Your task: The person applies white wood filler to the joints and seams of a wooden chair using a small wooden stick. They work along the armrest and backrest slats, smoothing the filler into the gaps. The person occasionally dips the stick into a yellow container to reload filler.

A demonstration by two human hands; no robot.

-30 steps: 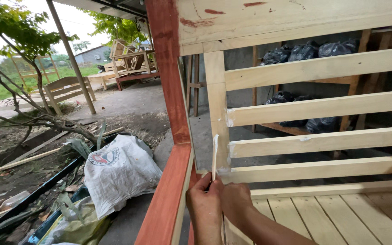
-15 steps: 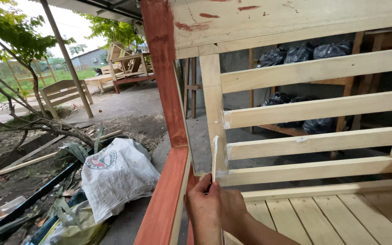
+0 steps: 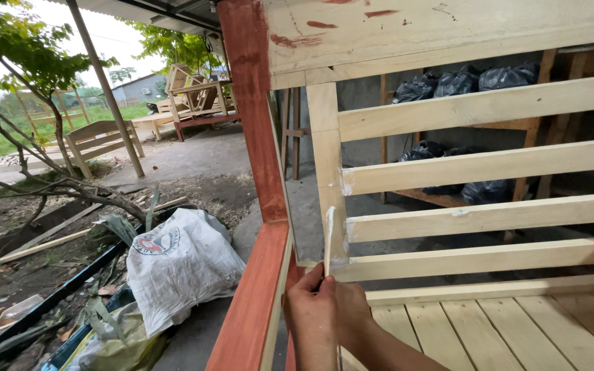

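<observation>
While both hands (image 3: pixel 326 317) were pressed together low in the view, they pinched a thin pale stick (image 3: pixel 328 239) upright against a wooden post (image 3: pixel 326 172).

The stick rose just above the fingertips, its upper end touching the post's left edge beside the slats (image 3: pixel 479 168). The left hand (image 3: pixel 309 321) and right hand (image 3: pixel 347 312) could not be told clearly apart where they overlapped. A red-painted frame (image 3: pixel 256 137) stood just left of the hands; a white sack (image 3: pixel 177 264) lay on the ground further left. Plank flooring (image 3: pixel 517 330) spread to the right of the hands.
</observation>
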